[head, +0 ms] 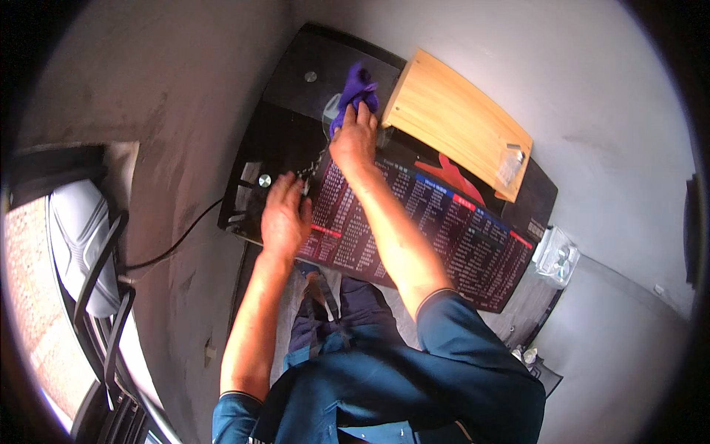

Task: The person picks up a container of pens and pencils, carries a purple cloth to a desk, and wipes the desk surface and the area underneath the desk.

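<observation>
My right hand (358, 141) presses on a crumpled purple cloth (358, 89) on a glossy dark desk (294, 125). Partly hidden beneath the cloth is a rounded clear item (328, 114), too covered to name. My left hand (284, 222) lies palm down near the desk's left edge, beside a round metal disc (264, 180). A thin beaded chain (314, 165) runs close to its fingertips; whether the fingers grip it cannot be told. To the right, a dark desk mat (410, 222) printed with columns of writing spreads under my right forearm.
A light wooden shelf unit (460, 116) stands on the desk's far right part, with a clear plastic packet (509, 166) on it. Another metal disc (310, 76) is set farther back. A clear plastic container (557, 256) sits beyond the right edge. Left, a black cable (183, 240) hangs by the wall.
</observation>
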